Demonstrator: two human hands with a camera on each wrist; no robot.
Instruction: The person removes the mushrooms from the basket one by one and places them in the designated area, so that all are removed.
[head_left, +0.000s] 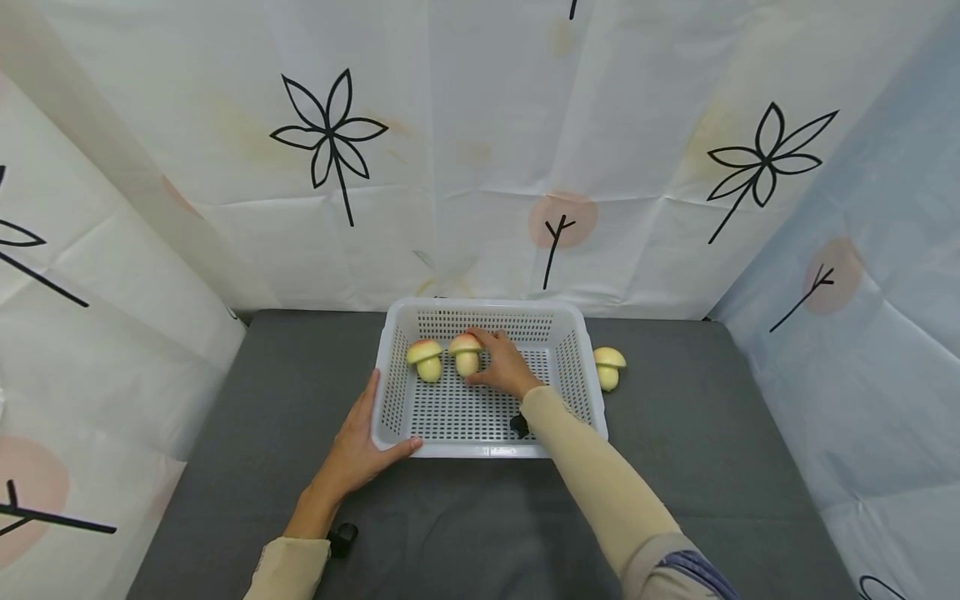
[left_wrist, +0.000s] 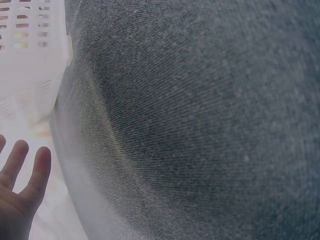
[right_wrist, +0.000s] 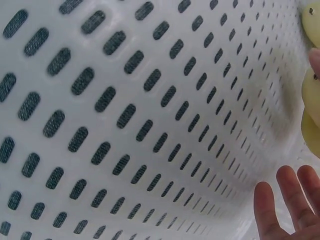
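A white perforated plastic basket [head_left: 495, 450] stands on the dark tabletop. My left hand [head_left: 360, 450] is at its front left corner, fingers straight along the left side and thumb at the front rim; in the left wrist view its fingers [left_wrist: 40, 170] are spread. Inside the basket, my right hand [head_left: 504, 365] pinches a toy mushroom [head_left: 467, 358] with a reddish-yellow cap and pale stem. Just left of it in the basket sits a second toy mushroom [head_left: 427, 362]. The right wrist view shows the pinched mushroom [right_wrist: 311, 100] only partly, at the right edge.
A third toy mushroom [head_left: 608, 367] is on the table outside the basket, close by its right wall. The dark grey tabletop [head_left: 705, 433] reaches a patterned white cloth [head_left: 480, 150] at the back, with more cloth at both sides.
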